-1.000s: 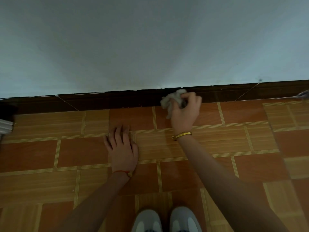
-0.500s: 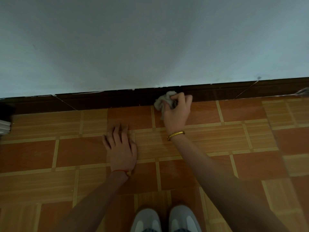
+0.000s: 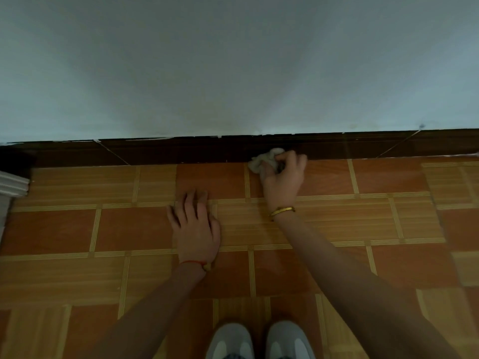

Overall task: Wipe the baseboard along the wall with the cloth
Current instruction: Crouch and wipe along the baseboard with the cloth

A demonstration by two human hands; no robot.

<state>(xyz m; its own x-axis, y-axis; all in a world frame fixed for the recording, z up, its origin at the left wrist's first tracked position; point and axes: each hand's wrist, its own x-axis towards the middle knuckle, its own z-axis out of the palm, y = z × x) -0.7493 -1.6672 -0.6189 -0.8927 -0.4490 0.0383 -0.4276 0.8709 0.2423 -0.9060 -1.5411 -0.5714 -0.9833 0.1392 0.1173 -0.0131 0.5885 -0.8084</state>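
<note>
Down at the bottom of the wall (image 3: 233, 68), the white cloth (image 3: 264, 160) is bunched up against the dark baseboard (image 3: 181, 151). The right hand (image 3: 283, 177) has its fingers curled tight around the cloth. The left hand (image 3: 195, 226) lies flat with fingers straight on the orange floor (image 3: 64, 229), holding nothing. Two grey shoes (image 3: 259, 340) are near the bottom.

The baseboard (image 3: 207, 151) is dark brown under a pale grey-blue wall (image 3: 233, 60). The cloth (image 3: 264, 160) is off-white. The floor (image 3: 363, 224) alternates reddish-orange and striped tan wood-grain tiles. A gold bracelet (image 3: 281, 211), a red string (image 3: 193, 263) and grey-white shoes (image 3: 230, 340) show.
</note>
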